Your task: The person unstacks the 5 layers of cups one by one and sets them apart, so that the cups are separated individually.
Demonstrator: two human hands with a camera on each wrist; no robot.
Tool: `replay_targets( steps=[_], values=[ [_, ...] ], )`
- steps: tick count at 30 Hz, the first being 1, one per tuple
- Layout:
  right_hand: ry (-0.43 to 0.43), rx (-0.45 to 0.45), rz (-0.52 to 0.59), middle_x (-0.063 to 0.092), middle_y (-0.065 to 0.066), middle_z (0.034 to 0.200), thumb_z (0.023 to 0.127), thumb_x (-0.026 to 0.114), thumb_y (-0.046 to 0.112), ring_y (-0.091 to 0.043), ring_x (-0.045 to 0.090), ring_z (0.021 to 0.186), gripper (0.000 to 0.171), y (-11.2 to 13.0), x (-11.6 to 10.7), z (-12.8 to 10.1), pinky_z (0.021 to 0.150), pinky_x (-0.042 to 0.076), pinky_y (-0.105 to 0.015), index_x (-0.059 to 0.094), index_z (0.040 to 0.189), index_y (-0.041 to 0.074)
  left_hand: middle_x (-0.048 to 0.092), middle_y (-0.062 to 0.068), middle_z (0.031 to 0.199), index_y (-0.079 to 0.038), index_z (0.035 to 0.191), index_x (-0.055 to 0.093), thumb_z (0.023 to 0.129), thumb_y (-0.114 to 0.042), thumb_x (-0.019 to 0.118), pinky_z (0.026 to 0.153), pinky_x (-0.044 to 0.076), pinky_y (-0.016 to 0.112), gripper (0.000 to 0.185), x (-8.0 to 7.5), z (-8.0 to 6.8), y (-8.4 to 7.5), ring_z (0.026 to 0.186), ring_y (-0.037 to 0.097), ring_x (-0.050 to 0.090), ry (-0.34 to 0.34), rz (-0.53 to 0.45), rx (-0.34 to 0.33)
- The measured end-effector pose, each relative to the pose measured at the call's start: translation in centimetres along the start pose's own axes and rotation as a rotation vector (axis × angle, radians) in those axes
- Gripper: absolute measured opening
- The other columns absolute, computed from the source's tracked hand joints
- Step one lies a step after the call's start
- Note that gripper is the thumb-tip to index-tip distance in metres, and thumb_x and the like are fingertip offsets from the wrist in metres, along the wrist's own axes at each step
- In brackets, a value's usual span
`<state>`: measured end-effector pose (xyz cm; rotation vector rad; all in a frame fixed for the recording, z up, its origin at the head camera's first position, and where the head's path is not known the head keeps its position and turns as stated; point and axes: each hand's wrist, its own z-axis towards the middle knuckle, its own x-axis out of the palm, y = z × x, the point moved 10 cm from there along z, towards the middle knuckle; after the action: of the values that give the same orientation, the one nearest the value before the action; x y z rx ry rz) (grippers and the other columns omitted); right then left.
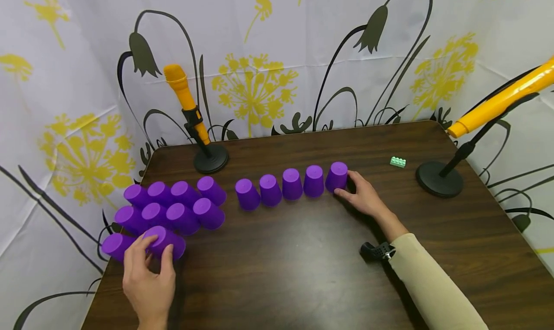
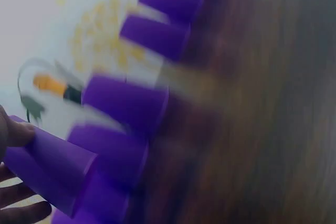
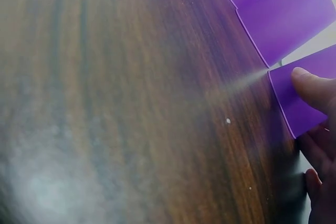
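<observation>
My left hand (image 1: pixel 149 282) grips an upside-down purple cup (image 1: pixel 170 248), thumb on one side and fingers on the other. In the left wrist view that held cup (image 2: pixel 55 169) appears tilted beside other purple cups. Right beside it stands another purple cup (image 1: pixel 116 247), in front of two rows of upturned cups (image 1: pixel 183 219). To the right, a line of upturned purple cups (image 1: pixel 270 190) runs across the table. My right hand (image 1: pixel 363 195) holds the cup at its right end (image 1: pixel 336 177); in the right wrist view the thumb (image 3: pixel 312 87) presses on its side.
At the back left of the brown table (image 1: pixel 281 262) stands an orange microphone (image 1: pixel 186 96) on a black round base. Another black stand (image 1: pixel 439 178) at the right bears an orange tube (image 1: pixel 502 99). Between stand and cups lies a small mint-green toy brick (image 1: pixel 397 162). A flowered cloth (image 1: pixel 277 56) hangs behind.
</observation>
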<state>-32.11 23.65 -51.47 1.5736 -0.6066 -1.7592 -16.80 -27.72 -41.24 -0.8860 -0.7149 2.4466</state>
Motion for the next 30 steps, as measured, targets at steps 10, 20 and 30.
replay_targets(
  steps=[10, 20, 30],
  values=[
    [0.005, 0.015, -0.016, 0.052, -0.024, 0.136, 0.089, 0.074, 0.029, -0.041, 0.046, 0.129, 0.066, -0.1, -0.1, 0.1, 0.108, 0.031, -0.056, 0.046, 0.139, -0.002, 0.063, 0.018, 0.118, -0.002, 0.109, 0.067, 0.076, -0.004, 0.080, 0.079, 0.041, 0.052, 0.036, -0.6, 0.7, 4.4, 0.105, 0.040, 0.057, -0.021, 0.178, -0.070],
    [0.007, 0.021, -0.015, 0.051, -0.024, 0.136, 0.089, 0.074, 0.028, -0.041, 0.046, 0.129, 0.066, -0.1, -0.1, 0.0, 0.108, 0.031, -0.056, 0.046, 0.139, -0.003, 0.060, 0.021, 0.109, -0.002, 0.105, 0.066, 0.075, -0.008, 0.081, 0.070, 0.041, 0.060, 0.034, -0.6, 0.8, 5.5, 0.099, 0.042, 0.058, -0.051, 0.235, -0.120],
    [0.016, 0.028, -0.010, 0.050, -0.024, 0.138, 0.089, 0.074, 0.028, -0.041, 0.044, 0.130, 0.066, -0.2, 0.1, 0.0, 0.108, 0.031, -0.056, 0.045, 0.140, -0.003, 0.059, 0.019, 0.117, -0.004, 0.110, 0.067, 0.076, -0.011, 0.081, 0.073, 0.042, 0.059, 0.037, -1.2, 0.8, 5.2, 0.105, 0.041, 0.057, -0.052, 0.251, -0.136]
  ],
)
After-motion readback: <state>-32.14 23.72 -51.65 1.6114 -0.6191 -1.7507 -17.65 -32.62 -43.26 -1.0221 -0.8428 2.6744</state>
